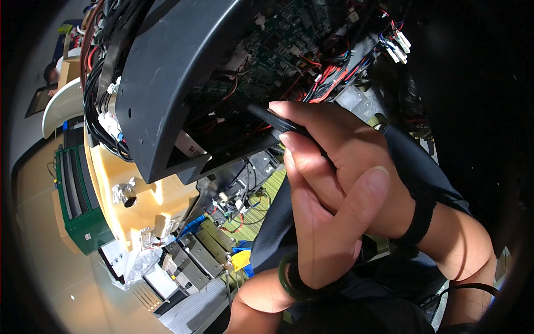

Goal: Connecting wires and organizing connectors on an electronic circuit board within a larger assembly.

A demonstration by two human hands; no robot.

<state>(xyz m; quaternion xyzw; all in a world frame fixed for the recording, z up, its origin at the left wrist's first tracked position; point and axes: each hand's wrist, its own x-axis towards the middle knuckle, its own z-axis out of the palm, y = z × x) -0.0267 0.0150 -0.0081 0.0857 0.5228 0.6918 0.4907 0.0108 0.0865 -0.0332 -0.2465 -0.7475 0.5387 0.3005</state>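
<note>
My right hand [356,142], with a black band at its wrist, pinches a slim black piece [267,118] between its fingertips. The piece points into the opening of a black metal housing [183,67]; its kind does not show. My left hand [317,239], wearing a dark green bangle, is closed against the right one, its thumb across it. What the left fingers hold, if anything, is hidden. Inside the housing are a green circuit board [278,47] and red and black wires [328,78]. The black piece's tip lies in front of the dark interior.
Bundled black cables [100,106] run down the housing's left side. White connectors [397,47] dangle at the upper right. Below stand a yellowish panel [167,195], metal brackets [194,256] and loose wiring. A green box [83,217] sits on the floor at left.
</note>
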